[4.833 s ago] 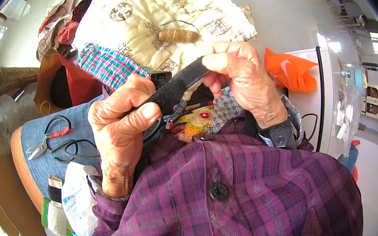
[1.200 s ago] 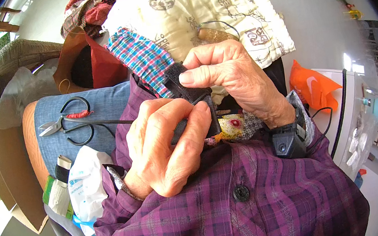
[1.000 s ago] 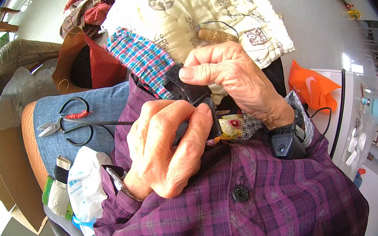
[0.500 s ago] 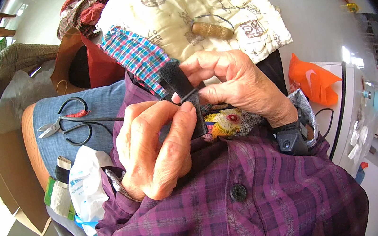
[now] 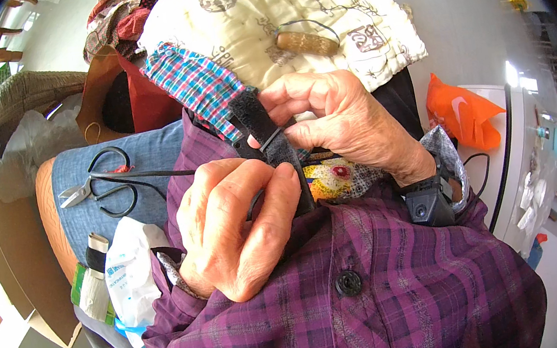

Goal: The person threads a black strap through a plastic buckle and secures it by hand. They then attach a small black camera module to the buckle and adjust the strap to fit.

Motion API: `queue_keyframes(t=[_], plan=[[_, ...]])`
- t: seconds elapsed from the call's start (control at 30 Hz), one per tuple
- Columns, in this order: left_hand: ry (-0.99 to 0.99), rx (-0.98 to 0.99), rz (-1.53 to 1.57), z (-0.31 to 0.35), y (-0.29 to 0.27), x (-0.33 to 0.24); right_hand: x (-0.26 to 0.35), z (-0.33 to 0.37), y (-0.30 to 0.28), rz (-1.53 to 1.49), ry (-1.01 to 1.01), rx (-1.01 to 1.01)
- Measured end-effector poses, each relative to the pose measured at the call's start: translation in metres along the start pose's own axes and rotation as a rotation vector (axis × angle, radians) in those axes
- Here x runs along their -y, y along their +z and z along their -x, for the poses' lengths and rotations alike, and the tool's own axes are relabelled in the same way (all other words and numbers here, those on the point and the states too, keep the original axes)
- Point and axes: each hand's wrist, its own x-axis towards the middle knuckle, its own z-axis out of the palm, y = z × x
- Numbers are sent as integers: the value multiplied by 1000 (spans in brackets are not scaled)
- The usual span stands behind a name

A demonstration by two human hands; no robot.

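Both hands meet in front of my chest on a black fuzzy strap [image 5: 254,116]. My right hand [image 5: 349,122] is closed, pinching the strap's middle from the right between thumb and fingers. Closed as well, my left hand [image 5: 236,225] pinches it lower down, and its fingers hide part of it. A thin dark band crosses the strap between the two hands. Just beyond the strap, a blue, pink and white checked cloth [image 5: 190,80] lies across my lap. A yellow printed cloth [image 5: 328,180] shows under the right hand.
Black-handled scissors [image 5: 105,183] rest on blue denim [image 5: 149,156] at the left. A cream quilted cloth [image 5: 244,16] spreads ahead, with a brown cylindrical piece [image 5: 307,43] on it. An orange bag [image 5: 462,114] is at the right, a brown cardboard box [image 5: 16,265] at the far left.
My left hand has shifted slightly right and down along the strap. The right hand keeps its pinch with little movement.
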Motion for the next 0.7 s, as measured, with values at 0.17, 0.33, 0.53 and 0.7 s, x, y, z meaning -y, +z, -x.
queue_keyframes(t=[0.17,0.33,0.53,0.7], plan=[[25,12,42,-3,1,-1,0,0,1,-10,-14,-7],[40,46,44,-7,-2,-2,0,0,1,-7,-2,-11],[54,-1,45,-8,1,-4,-2,0,1,25,-15,-24],[76,36,58,-10,-3,-4,-4,-1,1,33,-35,-19]])
